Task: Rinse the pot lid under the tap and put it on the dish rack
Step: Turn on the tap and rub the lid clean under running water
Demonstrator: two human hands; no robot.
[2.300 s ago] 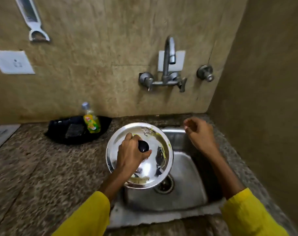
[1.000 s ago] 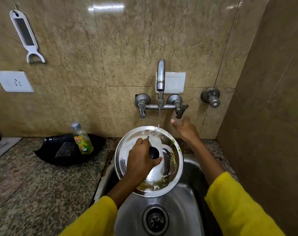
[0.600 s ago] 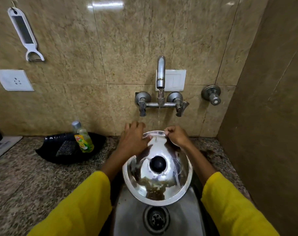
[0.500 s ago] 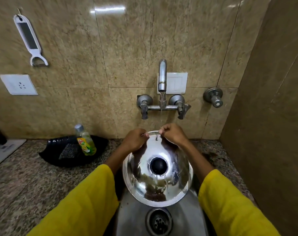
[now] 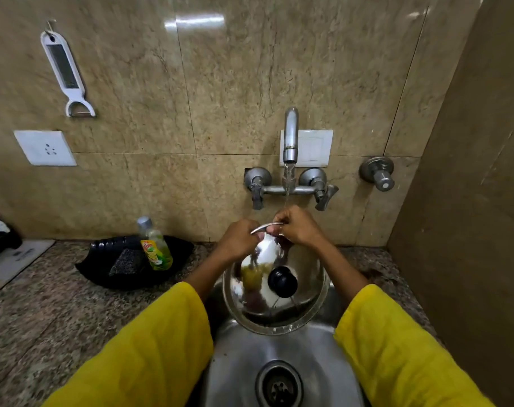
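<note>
Granite surface [image 5: 59,312] runs along a wall of beige tile, with a steel sink [image 5: 238,365] set into it at a corner. A black tray [image 5: 103,268] on the surface holds a soap bottle [image 5: 156,251]. A peeler [image 5: 66,73] hangs on the wall above a socket [image 5: 44,147]. Water runs from the tap [image 5: 290,136]. The lid [image 5: 305,289] is tilted over the sink, knob [image 5: 282,282] facing the camera, its top edge under the stream. Left hand [image 5: 238,240] and right hand [image 5: 299,226], in yellow sleeves, meet at that top rim, each grip closed on it with fingers curled, close together just beneath the tap.
</note>
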